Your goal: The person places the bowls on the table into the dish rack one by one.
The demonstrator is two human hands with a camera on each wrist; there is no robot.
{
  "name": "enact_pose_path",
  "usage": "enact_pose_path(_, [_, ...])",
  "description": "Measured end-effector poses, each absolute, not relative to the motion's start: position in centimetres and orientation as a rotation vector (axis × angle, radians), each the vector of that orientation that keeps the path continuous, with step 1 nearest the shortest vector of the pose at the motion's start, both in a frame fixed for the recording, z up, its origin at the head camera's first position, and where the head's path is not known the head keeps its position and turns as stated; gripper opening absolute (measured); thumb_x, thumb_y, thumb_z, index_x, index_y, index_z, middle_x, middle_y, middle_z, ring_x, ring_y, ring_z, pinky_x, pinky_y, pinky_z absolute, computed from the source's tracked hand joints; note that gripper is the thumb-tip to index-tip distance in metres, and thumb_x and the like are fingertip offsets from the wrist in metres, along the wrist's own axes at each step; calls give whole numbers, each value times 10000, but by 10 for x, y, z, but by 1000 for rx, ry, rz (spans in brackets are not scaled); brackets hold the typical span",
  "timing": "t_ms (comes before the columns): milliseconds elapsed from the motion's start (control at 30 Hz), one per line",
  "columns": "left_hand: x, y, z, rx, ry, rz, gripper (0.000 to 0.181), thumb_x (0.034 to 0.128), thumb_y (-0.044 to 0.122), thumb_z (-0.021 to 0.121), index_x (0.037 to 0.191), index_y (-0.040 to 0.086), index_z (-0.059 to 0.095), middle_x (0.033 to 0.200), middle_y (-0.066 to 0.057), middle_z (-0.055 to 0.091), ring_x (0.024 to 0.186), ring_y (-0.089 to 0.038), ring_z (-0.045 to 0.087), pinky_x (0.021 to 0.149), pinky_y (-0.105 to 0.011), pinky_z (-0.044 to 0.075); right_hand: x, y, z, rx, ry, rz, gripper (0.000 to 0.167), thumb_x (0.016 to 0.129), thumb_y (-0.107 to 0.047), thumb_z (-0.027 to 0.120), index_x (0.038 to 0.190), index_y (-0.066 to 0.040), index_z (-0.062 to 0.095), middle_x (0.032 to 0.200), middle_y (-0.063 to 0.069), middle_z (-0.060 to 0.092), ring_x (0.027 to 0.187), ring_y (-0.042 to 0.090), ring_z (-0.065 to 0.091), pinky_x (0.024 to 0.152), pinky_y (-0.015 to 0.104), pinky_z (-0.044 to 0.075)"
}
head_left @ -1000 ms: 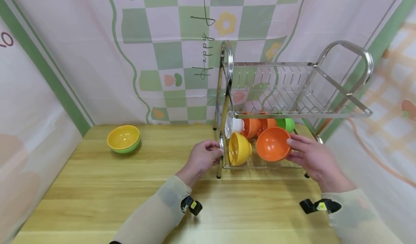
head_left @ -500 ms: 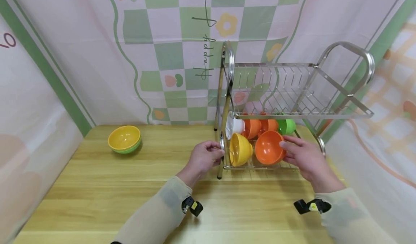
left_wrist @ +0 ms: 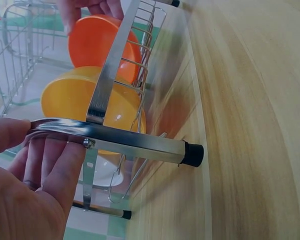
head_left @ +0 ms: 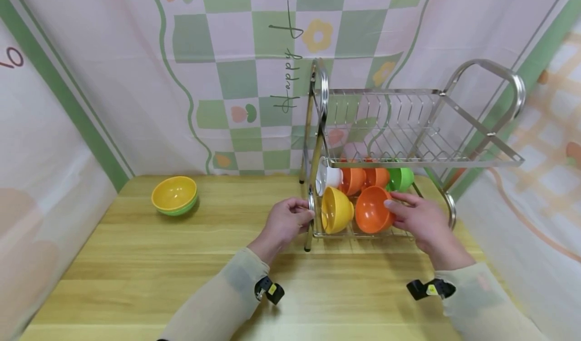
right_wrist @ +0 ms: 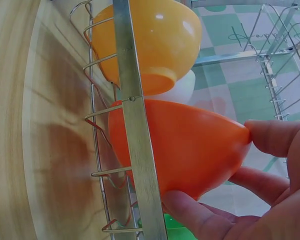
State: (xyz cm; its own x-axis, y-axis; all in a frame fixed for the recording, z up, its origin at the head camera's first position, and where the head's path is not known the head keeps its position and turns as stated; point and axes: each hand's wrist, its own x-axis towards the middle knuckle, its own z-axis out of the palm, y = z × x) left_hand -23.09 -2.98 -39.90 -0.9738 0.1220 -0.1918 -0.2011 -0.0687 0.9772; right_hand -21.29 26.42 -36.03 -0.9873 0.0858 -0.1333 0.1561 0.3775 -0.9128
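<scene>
An orange bowl [head_left: 373, 211] stands tilted on its side in the front of the lower shelf of a metal dish rack [head_left: 458, 160]. My right hand [head_left: 419, 222] pinches its right edge, thumb on the rim and fingers behind; the right wrist view shows this orange bowl [right_wrist: 190, 150] against the rack's wires. A yellow bowl [head_left: 337, 211] sits on its side just left of it. At the rack's left front post my left hand [head_left: 286, 224] grips the metal frame, thumb on one side and fingers on the other in the left wrist view.
Behind, on the lower shelf, a white bowl [head_left: 333, 176], two orange bowls [head_left: 353, 179] and a green bowl [head_left: 401, 178] stand in a row. A yellow bowl [head_left: 174, 193] nested in a green one [head_left: 179, 211] rests at the table's left. The rack's upper tier overhangs the bowls.
My right hand has moved left and slightly down with the orange bowl, bringing it lower in the front of the shelf beside the yellow bowl. The left hand has stayed on the post.
</scene>
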Motion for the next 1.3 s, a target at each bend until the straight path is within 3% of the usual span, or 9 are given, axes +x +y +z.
enact_pose_path(333, [-229,-28,-398,-71,1980,2150,127,877,-5,741,986,33,688,880,-85,619,754,-186,614,694,-346,606,-215,257,-359,198,2700,-1520,651,965,-371,672,1466,-11,464,1425,298,459,922,187,675,800,318,585])
enact_pose_path(600, [-229,-28,-400,-76,1997,2140,122,881,1,738,988,39,692,889,-79,618,752,-183,602,684,-330,601,-217,251,-356,167,2766,-1345,691,978,-446,622,1484,-13,439,1465,286,421,1075,326,647,827,364,582])
enact_pose_path(900, [-230,-28,-400,-73,1995,2152,125,875,-3,743,981,36,689,879,-83,616,754,-185,605,689,-332,602,-216,247,-355,141,2821,-1245,710,974,-501,596,1487,-33,446,1385,248,525,1047,307,647,806,374,586])
enact_pose_path(1100, [-230,-29,-399,-84,2003,2141,121,878,1,743,977,40,687,881,-88,615,763,-194,613,697,-341,605,-219,237,-356,103,2878,-1128,702,955,-515,620,1465,-51,490,1363,233,558,1125,358,603,788,397,557])
enact_pose_path(1300, [-230,-29,-398,-74,2001,2142,123,876,2,746,976,38,685,877,-85,616,758,-188,614,690,-341,606,-222,232,-359,62,2955,-966,676,957,-525,605,1449,-70,519,1331,257,571,1006,335,597,694,387,525])
